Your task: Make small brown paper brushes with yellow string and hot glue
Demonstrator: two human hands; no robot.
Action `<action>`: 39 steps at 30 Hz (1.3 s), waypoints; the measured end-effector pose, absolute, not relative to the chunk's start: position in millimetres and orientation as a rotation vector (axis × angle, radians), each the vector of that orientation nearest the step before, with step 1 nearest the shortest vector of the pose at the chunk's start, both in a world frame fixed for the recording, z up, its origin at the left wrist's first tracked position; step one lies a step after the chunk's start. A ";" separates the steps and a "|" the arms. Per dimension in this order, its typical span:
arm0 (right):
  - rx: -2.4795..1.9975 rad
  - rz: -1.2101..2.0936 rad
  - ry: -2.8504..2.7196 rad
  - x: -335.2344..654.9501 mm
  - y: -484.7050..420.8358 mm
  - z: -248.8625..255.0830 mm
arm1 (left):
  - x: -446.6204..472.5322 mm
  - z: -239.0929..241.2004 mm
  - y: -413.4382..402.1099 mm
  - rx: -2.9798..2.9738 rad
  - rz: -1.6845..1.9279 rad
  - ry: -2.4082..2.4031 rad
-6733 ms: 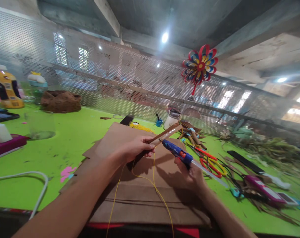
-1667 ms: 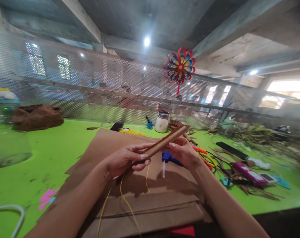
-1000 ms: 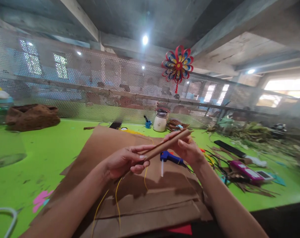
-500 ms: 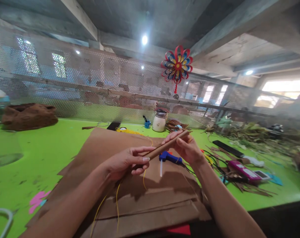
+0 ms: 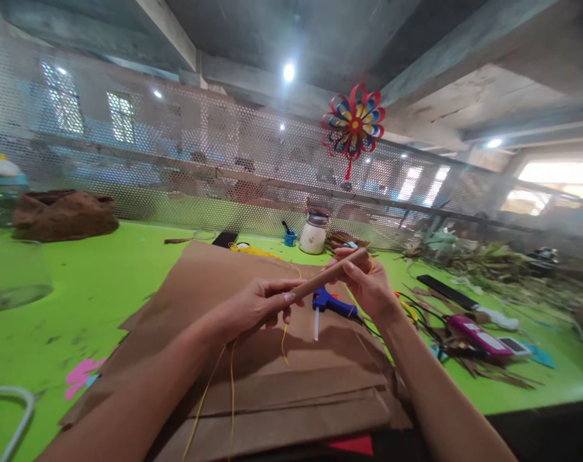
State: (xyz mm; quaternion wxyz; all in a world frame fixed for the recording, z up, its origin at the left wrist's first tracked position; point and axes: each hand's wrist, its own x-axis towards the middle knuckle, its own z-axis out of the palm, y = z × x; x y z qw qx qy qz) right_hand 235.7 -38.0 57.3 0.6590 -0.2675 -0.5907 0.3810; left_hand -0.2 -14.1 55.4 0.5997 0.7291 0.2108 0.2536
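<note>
At the far left I see a clear tub (image 5: 15,282) on the green counter (image 5: 137,256), with a brown pouch (image 5: 65,217) behind it and a white cable (image 5: 30,401) curving in at the near edge. Pink paper (image 5: 82,375) lies just beside the stacked cardboard (image 5: 214,276), which spreads across the middle of my view.

My left hand (image 5: 253,308) is over the cardboard, its grip pinched on the lower part of the brown strip (image 5: 325,273), thumb on top and fingers below. 2 strands of yellow thread (image 5: 260,251) hang below that hand; I cannot tell whether they join the strip. More of the thread is heaped at the cardboard's far edge.

The strip is held up clear of the cardboard, slanting from lower left to upper right. Behind it stand a blue pot (image 5: 290,238) and a white jar (image 5: 313,235). Below it the glue gun (image 5: 337,305) lies on the cardboard, its stick pointing towards me. My right hand (image 5: 368,285) has its grip closed around the strip's upper part, thumb on the near side.

Farther right I see a purple device (image 5: 479,333), a black bar (image 5: 445,292) and dry husks (image 5: 494,263).
</note>
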 end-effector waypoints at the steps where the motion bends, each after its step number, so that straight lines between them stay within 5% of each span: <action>1: -0.604 0.824 -1.327 236.0 -37.4 57.1 | -0.2 54.3 -13.2 1.683 0.586 0.486; 39: -0.861 -0.167 -1.647 251.0 -43.6 64.2 | 11.0 46.1 -10.1 1.957 0.851 0.616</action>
